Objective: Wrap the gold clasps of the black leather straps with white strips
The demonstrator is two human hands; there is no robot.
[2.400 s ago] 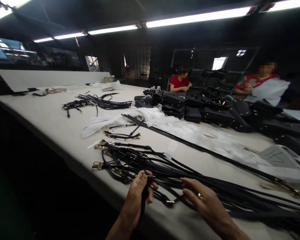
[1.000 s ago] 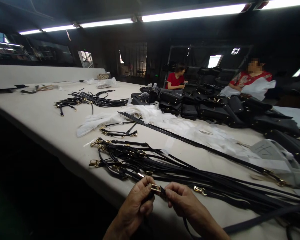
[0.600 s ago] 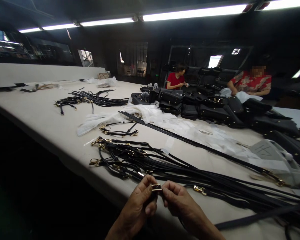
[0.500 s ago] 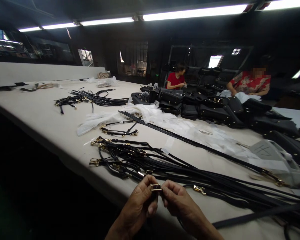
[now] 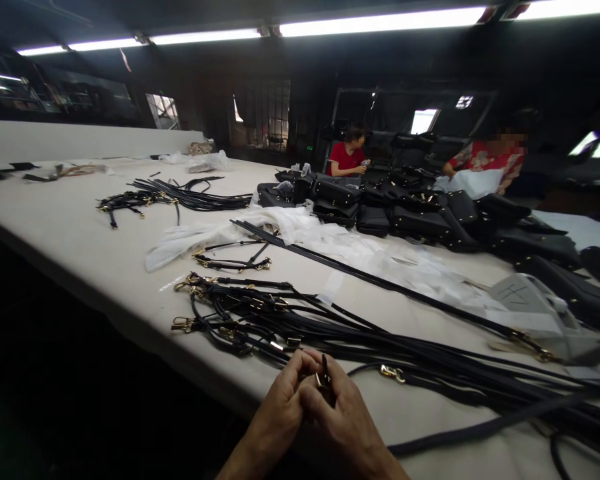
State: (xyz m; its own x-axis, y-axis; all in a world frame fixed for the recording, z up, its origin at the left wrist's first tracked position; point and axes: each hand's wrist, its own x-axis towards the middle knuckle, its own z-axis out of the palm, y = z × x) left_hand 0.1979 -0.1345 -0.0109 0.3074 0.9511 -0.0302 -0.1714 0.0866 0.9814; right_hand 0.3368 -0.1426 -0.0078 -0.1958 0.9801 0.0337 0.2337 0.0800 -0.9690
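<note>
My left hand [image 5: 280, 407] and my right hand [image 5: 343, 417] are pressed together at the near edge of the table [image 5: 80, 240]. Both pinch a small gold buckle [image 5: 322, 377] on a black strap whose tail [image 5: 480, 427] runs off to the right. Just beyond my fingers lies a pile of black straps with gold clasps [image 5: 260, 320]. A loose gold clasp [image 5: 393, 373] lies to the right of my hands.
White wrapping [image 5: 330, 247] and one long strap [image 5: 380, 283] cross the table's middle. Another strap bundle [image 5: 170, 197] lies far left, and black bags [image 5: 405, 217] are stacked at the back. Two other people [image 5: 347, 160] [image 5: 485, 163] sit at the far side.
My hands have closed tighter together around the buckle, which has turned from flat to edge-up. The view has shifted slightly right.
</note>
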